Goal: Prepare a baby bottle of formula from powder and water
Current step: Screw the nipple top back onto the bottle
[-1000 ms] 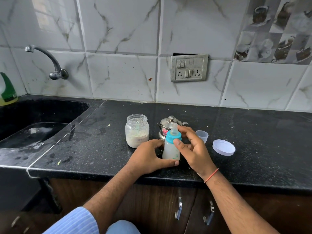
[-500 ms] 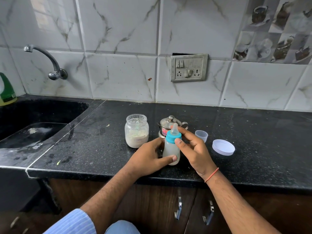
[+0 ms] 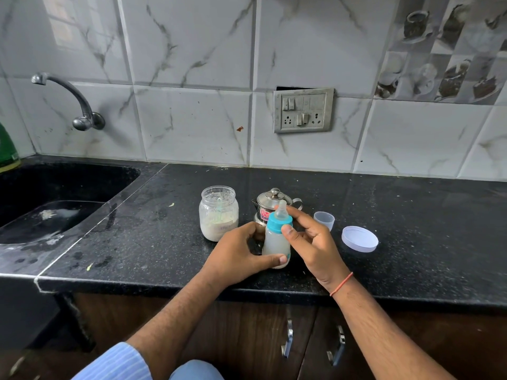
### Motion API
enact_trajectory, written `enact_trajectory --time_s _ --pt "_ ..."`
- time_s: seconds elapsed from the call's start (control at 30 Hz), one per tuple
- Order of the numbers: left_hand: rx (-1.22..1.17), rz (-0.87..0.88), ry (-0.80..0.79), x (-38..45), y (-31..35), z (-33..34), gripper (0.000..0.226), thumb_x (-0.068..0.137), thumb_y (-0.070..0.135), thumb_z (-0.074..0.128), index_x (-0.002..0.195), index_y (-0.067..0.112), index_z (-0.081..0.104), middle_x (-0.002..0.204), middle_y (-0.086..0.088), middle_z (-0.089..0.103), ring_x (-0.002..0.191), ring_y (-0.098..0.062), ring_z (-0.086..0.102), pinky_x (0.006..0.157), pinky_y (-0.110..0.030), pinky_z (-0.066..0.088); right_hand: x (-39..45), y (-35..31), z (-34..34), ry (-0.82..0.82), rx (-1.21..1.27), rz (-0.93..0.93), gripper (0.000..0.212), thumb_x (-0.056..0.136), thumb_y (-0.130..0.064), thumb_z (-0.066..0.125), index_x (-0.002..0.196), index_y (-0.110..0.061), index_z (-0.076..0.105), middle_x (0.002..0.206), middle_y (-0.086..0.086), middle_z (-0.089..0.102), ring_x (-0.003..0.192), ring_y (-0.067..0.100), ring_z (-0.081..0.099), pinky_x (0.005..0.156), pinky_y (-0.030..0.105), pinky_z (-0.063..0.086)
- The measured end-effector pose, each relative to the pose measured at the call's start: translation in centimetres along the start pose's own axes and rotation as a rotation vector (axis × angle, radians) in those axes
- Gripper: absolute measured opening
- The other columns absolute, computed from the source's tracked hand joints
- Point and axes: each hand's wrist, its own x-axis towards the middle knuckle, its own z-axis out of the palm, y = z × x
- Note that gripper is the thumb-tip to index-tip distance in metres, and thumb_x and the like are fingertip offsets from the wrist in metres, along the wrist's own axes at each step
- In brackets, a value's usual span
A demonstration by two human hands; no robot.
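We see a glossy, speckled black stone desk (image 3: 384, 215), a shiny steel lidded pot (image 3: 270, 202), a translucent plastic baby bottle (image 3: 275, 242), and glossy marbled wall tiles (image 3: 192, 124).

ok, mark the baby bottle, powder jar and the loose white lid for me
baby bottle (image 3: 275, 242): head view, on the cloudy body below the blue collar.
powder jar (image 3: 218, 215): head view, on the glass wall facing the camera.
white lid (image 3: 359, 238): head view, on its inner face.
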Motion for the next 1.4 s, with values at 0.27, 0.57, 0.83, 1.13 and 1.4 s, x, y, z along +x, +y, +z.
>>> enact_trajectory --time_s 0.27,0.57,0.83,1.13,1.4 --pt "0.041 0.065 -0.132 -0.1 0.4 -0.7 0.052 0.099 0.044 0.082 0.146 0.028 0.065 0.091 0.040 0.069 0.076 0.018 0.061 0.069 -0.008 0.041 0.0 0.0 -0.1 -0.022 0.021 -0.009 0.047 0.096 -0.026 0.069 0.142 -0.021 0.064 0.137 0.006 0.070 0.128 0.020 0.067 0.106 0.038 0.057" --pt "0.044 -0.011 -0.045 0.2 0.4 0.1 0.074 0.074 0.080 0.083 0.133 0.040 0.067 0.110 0.024 0.079 0.100 0.001 0.075 0.091 -0.041 0.063 0.1 0.1 -0.1 -0.043 0.016 -0.002 0.042 0.098 -0.024 0.066 0.140 -0.027 0.063 0.138 0.007 0.068 0.131 0.018 0.065 0.107 0.033 0.055" --pt "-0.016 0.041 -0.105 0.4 0.2 -0.2 0.042 0.095 0.048 0.086 0.129 0.028 0.072 0.073 0.034 0.064 0.061 0.003 0.054 0.062 -0.014 0.040 0.2 0.5 -0.1 -0.023 -0.025 -0.007 0.045 0.098 -0.034 0.067 0.143 -0.029 0.063 0.137 0.008 0.068 0.128 0.025 0.066 0.110 0.053 0.054" --pt "0.047 0.000 0.019 0.3 0.9 0.5 0.073 0.071 0.081 0.082 0.125 0.034 0.070 0.107 0.020 0.073 0.097 0.002 0.069 0.085 -0.033 0.059 0.0 -0.3 -0.1 -0.042 0.032 0.009 0.034 0.102 -0.022 0.067 0.136 -0.029 0.066 0.131 0.000 0.074 0.125 0.020 0.069 0.102 0.037 0.059" --pt "0.001 0.059 -0.108 0.2 0.9 -0.1 0.047 0.095 0.049 0.085 0.135 0.028 0.071 0.081 0.036 0.069 0.066 0.009 0.058 0.065 -0.013 0.039 0.0 0.0 -0.3 -0.014 -0.011 0.000 0.041 0.099 -0.023 0.066 0.139 -0.025 0.064 0.135 0.003 0.073 0.130 0.023 0.066 0.110 0.050 0.054"
